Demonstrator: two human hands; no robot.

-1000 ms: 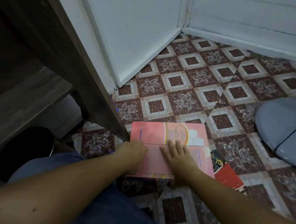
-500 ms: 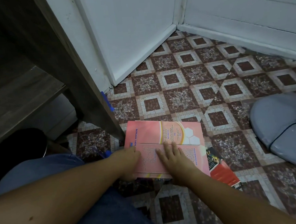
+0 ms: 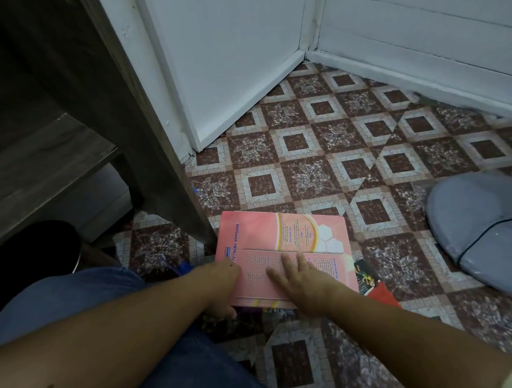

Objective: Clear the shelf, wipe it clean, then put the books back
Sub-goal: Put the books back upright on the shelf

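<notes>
Books (image 3: 252, 234): a small flat stack on the floor (image 3: 320, 149), just right of the shelf's (image 3: 48, 163) foot and close in front of the person's knee (image 3: 77, 307).
Covers: thin, glossy, rectangular and pink, with small print, a yellow curved band and pale hexagons; the top one lies nearer the person, so the far half of the one beneath shows.
Under the stack: a red book (image 3: 383, 295) sticks out at the right near corner.
Left grip (image 3: 223, 281): curled round the near left edge of the stack and grasping it; how many books it holds cannot be told.
Right grip (image 3: 301, 280): released, palm down on the top cover, fingers straight and slightly spread, just beside the left one.
Floor surface: smooth sheet patterned with dark red and cream diamond tiles.
Shelf material: dark matte wood grain, a flat board and an upright side panel.
Cushion (image 3: 482, 232): grey, rounded and soft, well apart to the right.
</notes>
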